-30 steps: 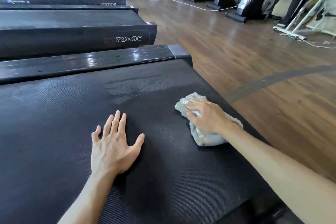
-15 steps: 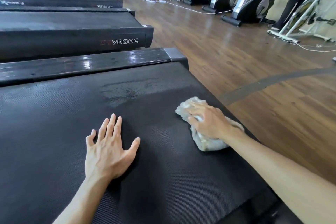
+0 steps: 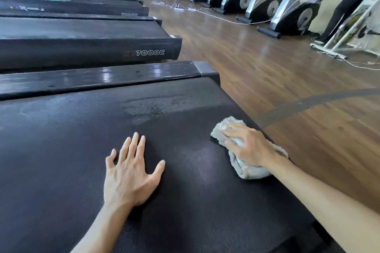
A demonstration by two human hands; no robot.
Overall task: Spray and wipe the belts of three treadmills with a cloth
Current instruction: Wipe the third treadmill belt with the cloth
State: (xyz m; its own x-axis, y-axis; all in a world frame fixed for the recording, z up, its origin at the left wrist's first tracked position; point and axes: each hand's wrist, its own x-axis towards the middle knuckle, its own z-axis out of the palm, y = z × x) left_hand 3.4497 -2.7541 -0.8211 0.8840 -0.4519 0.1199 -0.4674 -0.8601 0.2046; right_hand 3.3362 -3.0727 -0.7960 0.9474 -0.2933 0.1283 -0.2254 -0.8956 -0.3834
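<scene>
A black treadmill belt fills the lower left of the head view, with a damp grey patch near its far side rail. My left hand lies flat on the belt, fingers spread and straight. My right hand presses a crumpled grey-white cloth onto the belt near its rear right edge, with fingers curled over the cloth. A second treadmill marked 7000C stands beyond the rail, and a third treadmill behind it. No spray bottle is in view.
Glossy black side rail borders the belt's far side. Wooden floor lies to the right. A row of exercise bikes lines the far wall, with a white cable and power strip on the floor. A person's legs stand at upper right.
The view has tilted down slightly, so everything sits lower in frame. My right hand with the cloth has slid a little toward the belt's right edge. My left hand stays flat on the belt.
</scene>
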